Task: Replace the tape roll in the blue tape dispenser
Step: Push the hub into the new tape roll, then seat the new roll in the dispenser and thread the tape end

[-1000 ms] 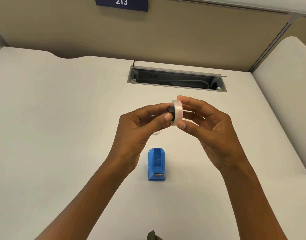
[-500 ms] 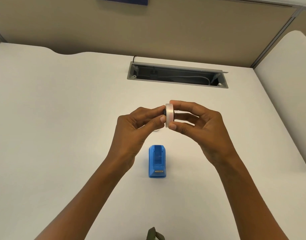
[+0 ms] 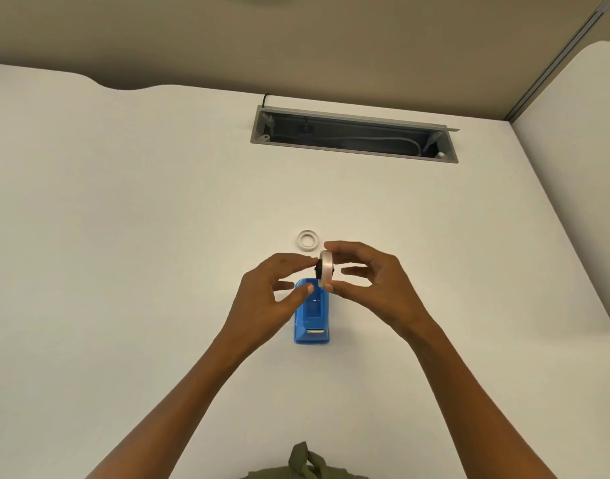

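The blue tape dispenser [image 3: 312, 318] sits on the white desk [image 3: 124, 236], its roll slot open and bare, its metal cutter toward me. Just above its far end my right hand [image 3: 372, 288] pinches a clear tape roll [image 3: 326, 271] on edge between thumb and forefinger; a black hub pokes out of the roll's left side. My left hand [image 3: 272, 292] hovers beside the roll with fingers spread, its fingertips close to the hub, holding nothing. A bare white tape core [image 3: 308, 240] lies flat on the desk behind the hands.
A grey cable tray [image 3: 351, 138] is sunk into the desk at the back, below a beige partition wall [image 3: 296, 46]. A second white desk panel [image 3: 573, 167] borders the right side. Green fabric [image 3: 307, 464] shows at the bottom edge.
Both hands have dropped toward the dispenser. My left hand has let go of the hub and opened. The white core behind the hands has come into sight.
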`<act>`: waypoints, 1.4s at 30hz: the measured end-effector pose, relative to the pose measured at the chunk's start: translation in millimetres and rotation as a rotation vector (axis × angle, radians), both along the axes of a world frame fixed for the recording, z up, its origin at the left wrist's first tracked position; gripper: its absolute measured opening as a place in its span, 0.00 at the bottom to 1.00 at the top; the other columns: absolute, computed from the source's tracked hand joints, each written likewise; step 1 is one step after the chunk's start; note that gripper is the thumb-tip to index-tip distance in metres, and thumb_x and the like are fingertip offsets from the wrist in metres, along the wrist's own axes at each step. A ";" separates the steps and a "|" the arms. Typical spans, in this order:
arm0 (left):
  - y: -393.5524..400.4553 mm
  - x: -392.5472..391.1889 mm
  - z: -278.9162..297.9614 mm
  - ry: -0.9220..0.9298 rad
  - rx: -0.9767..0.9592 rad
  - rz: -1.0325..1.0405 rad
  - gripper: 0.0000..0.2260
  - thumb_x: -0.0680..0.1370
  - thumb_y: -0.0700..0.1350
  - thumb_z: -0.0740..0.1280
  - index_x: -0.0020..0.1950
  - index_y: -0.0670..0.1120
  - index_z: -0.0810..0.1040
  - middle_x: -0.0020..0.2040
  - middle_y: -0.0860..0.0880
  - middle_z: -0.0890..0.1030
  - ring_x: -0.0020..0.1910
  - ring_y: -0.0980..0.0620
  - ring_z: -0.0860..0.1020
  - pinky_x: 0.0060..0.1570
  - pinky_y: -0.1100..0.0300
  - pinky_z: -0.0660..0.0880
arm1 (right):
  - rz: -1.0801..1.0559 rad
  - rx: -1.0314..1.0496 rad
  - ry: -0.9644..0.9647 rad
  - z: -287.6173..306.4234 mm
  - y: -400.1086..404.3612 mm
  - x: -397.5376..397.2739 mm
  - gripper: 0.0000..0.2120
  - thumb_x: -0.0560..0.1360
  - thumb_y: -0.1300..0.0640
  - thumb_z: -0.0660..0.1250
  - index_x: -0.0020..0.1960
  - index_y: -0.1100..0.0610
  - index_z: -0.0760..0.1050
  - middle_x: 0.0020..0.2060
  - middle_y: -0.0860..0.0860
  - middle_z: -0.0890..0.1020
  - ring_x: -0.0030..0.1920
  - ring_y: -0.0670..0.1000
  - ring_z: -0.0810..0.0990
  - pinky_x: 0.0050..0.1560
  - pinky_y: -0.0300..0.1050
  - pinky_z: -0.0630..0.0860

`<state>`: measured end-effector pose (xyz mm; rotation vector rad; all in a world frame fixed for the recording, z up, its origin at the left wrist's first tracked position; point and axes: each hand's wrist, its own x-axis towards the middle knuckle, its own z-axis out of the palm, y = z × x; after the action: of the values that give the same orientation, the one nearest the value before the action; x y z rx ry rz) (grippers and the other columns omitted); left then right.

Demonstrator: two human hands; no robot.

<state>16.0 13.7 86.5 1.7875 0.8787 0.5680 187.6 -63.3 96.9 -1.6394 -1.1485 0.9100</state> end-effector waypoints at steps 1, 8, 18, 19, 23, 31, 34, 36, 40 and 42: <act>-0.7 -0.8 -6.4 0.040 0.036 -0.008 0.16 0.74 0.42 0.70 0.60 0.55 0.77 0.60 0.53 0.76 0.57 0.57 0.76 0.49 0.73 0.74 | 0.000 -0.017 -0.003 -5.1 -0.1 0.0 0.23 0.66 0.59 0.77 0.59 0.50 0.77 0.54 0.45 0.82 0.55 0.44 0.80 0.56 0.36 0.77; 0.7 -2.7 -38.8 0.160 0.056 0.009 0.18 0.72 0.43 0.72 0.59 0.58 0.75 0.65 0.51 0.71 0.59 0.58 0.69 0.46 0.78 0.66 | 0.014 -0.120 -0.060 -32.8 2.8 -3.0 0.21 0.66 0.58 0.76 0.58 0.48 0.78 0.51 0.40 0.81 0.54 0.41 0.79 0.53 0.36 0.75; 1.9 -1.6 -58.6 0.184 0.040 -0.008 0.18 0.72 0.43 0.72 0.58 0.59 0.73 0.65 0.49 0.71 0.57 0.58 0.70 0.46 0.76 0.66 | 0.010 -0.174 -0.080 -55.9 6.1 -4.8 0.21 0.66 0.58 0.76 0.57 0.46 0.77 0.52 0.40 0.79 0.52 0.41 0.78 0.47 0.33 0.74; 1.9 -0.9 -59.8 0.189 0.039 -0.006 0.18 0.72 0.43 0.72 0.59 0.58 0.74 0.65 0.48 0.71 0.56 0.58 0.70 0.46 0.76 0.66 | 0.004 -0.179 -0.078 -57.2 6.2 -4.5 0.21 0.66 0.57 0.76 0.57 0.47 0.77 0.52 0.41 0.79 0.52 0.41 0.78 0.47 0.32 0.74; 2.4 -0.5 -62.9 0.185 0.046 -0.011 0.18 0.72 0.42 0.72 0.61 0.52 0.76 0.65 0.47 0.72 0.56 0.57 0.70 0.46 0.76 0.66 | -0.006 -0.179 -0.072 -59.1 5.9 -3.8 0.21 0.66 0.57 0.76 0.57 0.47 0.77 0.53 0.41 0.78 0.51 0.41 0.78 0.45 0.32 0.75; 0.6 -2.7 -67.3 0.164 0.028 -0.011 0.18 0.72 0.43 0.72 0.59 0.56 0.75 0.64 0.47 0.72 0.55 0.56 0.71 0.45 0.76 0.67 | 0.018 -0.169 -0.105 -60.1 5.0 -4.0 0.21 0.66 0.59 0.77 0.57 0.50 0.77 0.53 0.44 0.78 0.51 0.43 0.77 0.43 0.30 0.76; 0.5 -2.8 -67.2 0.141 0.016 -0.019 0.18 0.72 0.43 0.72 0.58 0.58 0.73 0.63 0.48 0.72 0.55 0.56 0.72 0.44 0.76 0.69 | 0.032 -0.155 -0.135 -60.9 6.0 -4.9 0.21 0.66 0.59 0.76 0.58 0.52 0.77 0.53 0.45 0.78 0.51 0.44 0.77 0.44 0.30 0.76; 0.7 -2.4 -67.3 0.129 0.005 -0.025 0.19 0.72 0.43 0.73 0.57 0.59 0.72 0.61 0.50 0.72 0.54 0.56 0.73 0.42 0.76 0.71 | 0.036 -0.148 -0.143 -61.5 6.4 -5.1 0.21 0.67 0.59 0.76 0.59 0.52 0.77 0.53 0.45 0.77 0.51 0.43 0.77 0.44 0.31 0.77; 0.7 -1.7 -67.7 0.089 -0.008 -0.029 0.21 0.71 0.43 0.73 0.56 0.62 0.69 0.57 0.56 0.71 0.50 0.60 0.74 0.42 0.81 0.70 | 0.034 -0.147 -0.135 -62.8 5.8 -5.0 0.21 0.67 0.60 0.76 0.59 0.53 0.78 0.53 0.46 0.77 0.52 0.44 0.77 0.43 0.29 0.77; 0.6 -1.6 -68.0 0.071 0.005 -0.036 0.24 0.71 0.43 0.73 0.54 0.67 0.66 0.56 0.59 0.70 0.51 0.66 0.72 0.43 0.82 0.69 | 0.036 -0.148 -0.129 -63.0 6.0 -5.2 0.22 0.67 0.60 0.76 0.59 0.53 0.77 0.54 0.48 0.78 0.52 0.45 0.77 0.43 0.28 0.76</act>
<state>14.4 14.3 18.5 1.8335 0.8925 0.4864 182.4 -57.3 33.9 -1.8249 -1.2259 0.9416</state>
